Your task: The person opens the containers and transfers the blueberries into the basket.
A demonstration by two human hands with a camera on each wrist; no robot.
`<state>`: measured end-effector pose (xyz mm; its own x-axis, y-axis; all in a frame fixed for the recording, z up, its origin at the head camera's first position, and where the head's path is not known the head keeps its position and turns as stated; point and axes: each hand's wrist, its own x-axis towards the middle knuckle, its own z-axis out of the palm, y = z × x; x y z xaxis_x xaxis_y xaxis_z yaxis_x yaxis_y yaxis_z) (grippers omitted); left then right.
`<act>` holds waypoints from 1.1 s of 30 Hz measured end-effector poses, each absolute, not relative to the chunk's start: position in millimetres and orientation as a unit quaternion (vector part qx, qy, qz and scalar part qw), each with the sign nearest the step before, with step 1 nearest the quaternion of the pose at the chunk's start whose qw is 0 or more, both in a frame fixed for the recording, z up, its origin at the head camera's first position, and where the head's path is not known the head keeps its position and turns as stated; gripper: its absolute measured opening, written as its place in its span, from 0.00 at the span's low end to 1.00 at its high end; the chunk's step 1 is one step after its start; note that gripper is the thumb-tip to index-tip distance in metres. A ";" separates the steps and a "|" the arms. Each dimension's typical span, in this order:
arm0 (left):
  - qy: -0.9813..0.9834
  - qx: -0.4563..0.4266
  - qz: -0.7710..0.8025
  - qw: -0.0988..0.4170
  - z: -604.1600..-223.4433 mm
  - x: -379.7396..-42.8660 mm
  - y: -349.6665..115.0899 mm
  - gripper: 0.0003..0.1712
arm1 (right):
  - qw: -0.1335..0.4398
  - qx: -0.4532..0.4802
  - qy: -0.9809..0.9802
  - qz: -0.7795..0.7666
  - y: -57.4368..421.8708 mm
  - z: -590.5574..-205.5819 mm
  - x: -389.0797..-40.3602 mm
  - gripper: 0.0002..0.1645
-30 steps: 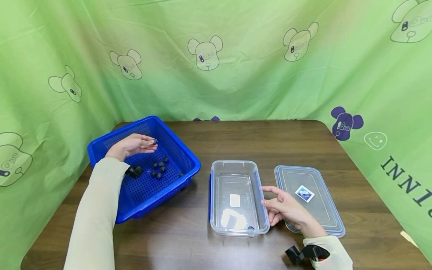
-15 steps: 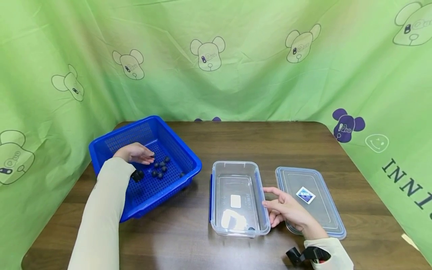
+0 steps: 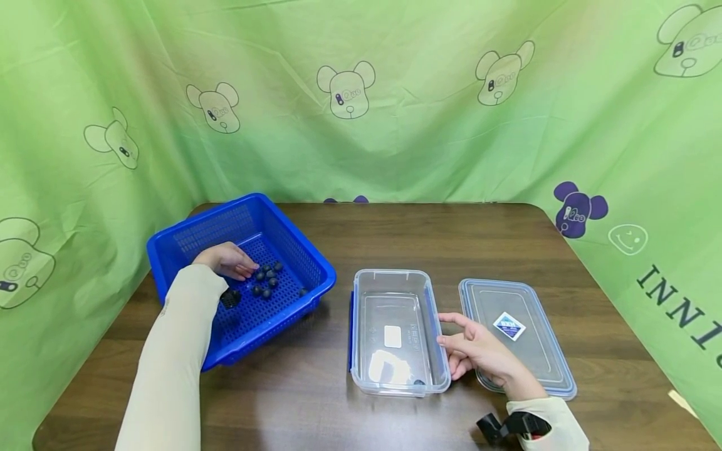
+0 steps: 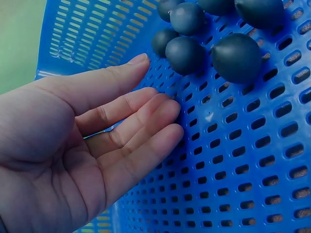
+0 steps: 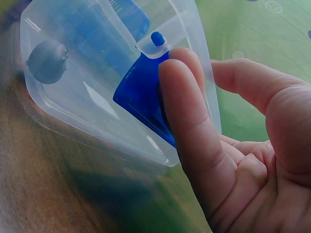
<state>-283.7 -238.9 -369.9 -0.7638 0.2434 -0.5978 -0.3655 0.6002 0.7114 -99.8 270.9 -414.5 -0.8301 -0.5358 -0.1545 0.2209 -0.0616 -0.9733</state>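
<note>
My left hand (image 3: 228, 260) is low inside the blue plastic basket (image 3: 307, 250), palm sideways, beside a cluster of blueberries (image 3: 271, 274). In the left wrist view its fingers are loosely bent with nothing between them, and several blueberries (image 4: 185, 55) lie just past the fingertips. My right hand (image 3: 479, 351) grips the right side of the clear food container (image 3: 389, 300), thumb at the rim. The right wrist view shows its fingers over a blue latch (image 5: 143, 92). One blueberry (image 5: 47, 62) sits in the container's near right corner.
A clear lid (image 3: 519, 351) with a diamond sticker lies right of the container, partly behind the right hand. Brown wooden table (image 3: 350, 232) lies beneath everything. A green printed curtain (image 3: 417, 156) hangs behind and on both sides.
My left hand has lowered into the basket and let go of the blueberry it pinched, which now lies among the others. My right hand has stayed on the container.
</note>
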 end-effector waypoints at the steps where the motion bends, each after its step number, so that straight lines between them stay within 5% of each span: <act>1: 0.825 -0.038 0.448 0.342 -370.1 -283.9 -239.6 0.23 | 0.264 -0.125 0.632 -0.718 270.9 -414.4 -99.8 0.40; 24: 0.753 0.014 0.610 0.246 -340.2 -288.7 -228.5 0.29 | 0.261 -0.124 0.630 -0.721 270.2 -416.6 -99.7 0.40; 33: 0.731 0.066 0.627 0.262 -325.7 -290.3 -188.7 0.24 | 0.258 -0.128 0.627 -0.723 270.9 -417.9 -99.9 0.40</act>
<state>-290.3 -188.7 -325.7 -0.8538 0.4252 -0.3003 -0.2322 0.2051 0.9508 -99.9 270.9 -417.9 -0.8338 -0.5341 -0.1395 0.2135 -0.0790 -0.9737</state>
